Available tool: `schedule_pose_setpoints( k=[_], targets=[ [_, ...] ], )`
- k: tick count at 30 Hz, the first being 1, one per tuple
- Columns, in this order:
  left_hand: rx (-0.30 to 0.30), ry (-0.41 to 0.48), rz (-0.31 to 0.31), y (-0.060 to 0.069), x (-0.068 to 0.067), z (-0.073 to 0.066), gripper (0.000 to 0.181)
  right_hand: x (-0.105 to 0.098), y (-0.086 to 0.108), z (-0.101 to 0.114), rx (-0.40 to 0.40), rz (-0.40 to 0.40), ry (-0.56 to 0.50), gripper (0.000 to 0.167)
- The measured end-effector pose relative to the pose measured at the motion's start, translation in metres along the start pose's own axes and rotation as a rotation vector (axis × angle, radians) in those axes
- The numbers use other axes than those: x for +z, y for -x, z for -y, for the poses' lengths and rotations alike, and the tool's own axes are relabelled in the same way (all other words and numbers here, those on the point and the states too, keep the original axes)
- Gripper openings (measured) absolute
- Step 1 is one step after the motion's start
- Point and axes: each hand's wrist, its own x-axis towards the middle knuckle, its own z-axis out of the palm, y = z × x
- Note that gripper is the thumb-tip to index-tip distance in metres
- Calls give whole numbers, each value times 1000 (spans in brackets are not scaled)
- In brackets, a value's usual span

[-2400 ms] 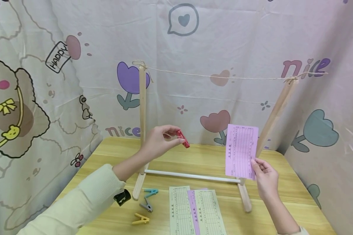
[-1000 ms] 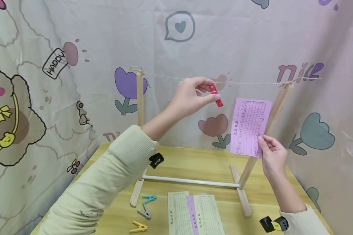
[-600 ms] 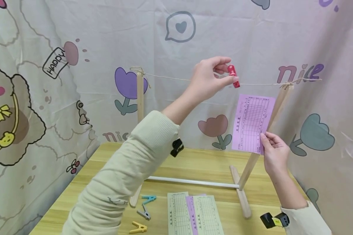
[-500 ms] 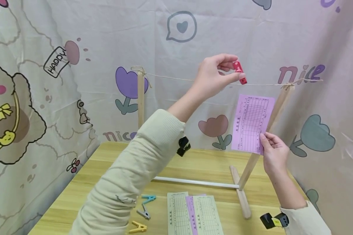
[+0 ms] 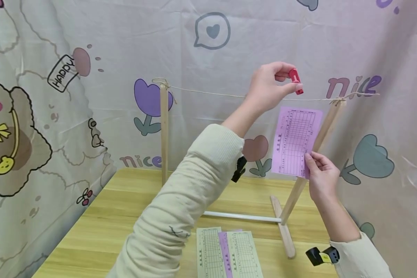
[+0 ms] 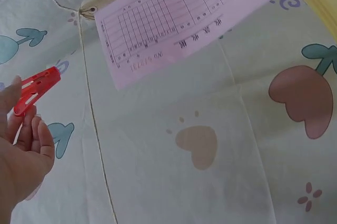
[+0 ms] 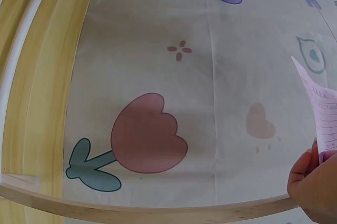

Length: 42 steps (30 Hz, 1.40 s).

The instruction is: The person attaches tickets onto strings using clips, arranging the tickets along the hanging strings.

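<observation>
Between thumb and fingers, my left hand [image 5: 269, 85] pinches a red clothespin [image 5: 296, 81], just above the string [image 5: 208, 92] in the head view. The left wrist view shows the clothespin [image 6: 38, 90] held apart from the string, its legs near the thumb. A pink printed slip [image 5: 296, 142] is pinched at its lower right edge by my right hand [image 5: 324, 177]. The slip stands upright with its top edge a little below the string, near the right wooden post [image 5: 324, 129]. In the right wrist view, part of my right hand [image 7: 316, 187] and the slip's edge [image 7: 324, 111] show.
The string runs between the right post and a left wooden post [image 5: 164, 131]. A white rod [image 5: 243, 217] joins the stand low down. Green slips [image 5: 244, 255] and a pink one lie on the wooden table [image 5: 100, 216]. My left sleeve [image 5: 180, 200] covers part of the table.
My left hand has carried the red clothespin up and to the right, above the string. My right hand has raised the pink slip towards the string. The left sleeve now hides the clothespins on the table.
</observation>
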Motion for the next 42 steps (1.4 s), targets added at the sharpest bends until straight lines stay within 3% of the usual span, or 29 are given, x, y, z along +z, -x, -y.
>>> schedule_pose_setpoints(
  k=[13,18,27,35,42],
  targets=[
    [-15,-31,-28,-6,28,-3,30,1,-3,-1,-1,3,5,20],
    [-5,-35,-1,-7,33,-5,20,4,-3,1,24,-10,-5,17],
    [-16,-121,14,-7,37,-5,11,4,-3,3,10,-25,-9,16],
    [-129,-282,55,-11,39,-16,8,4,-5,5,13,-29,-4,18],
    [-140,-310,71,-13,43,-17,8,4,-6,8,32,-48,12,17]
  ],
)
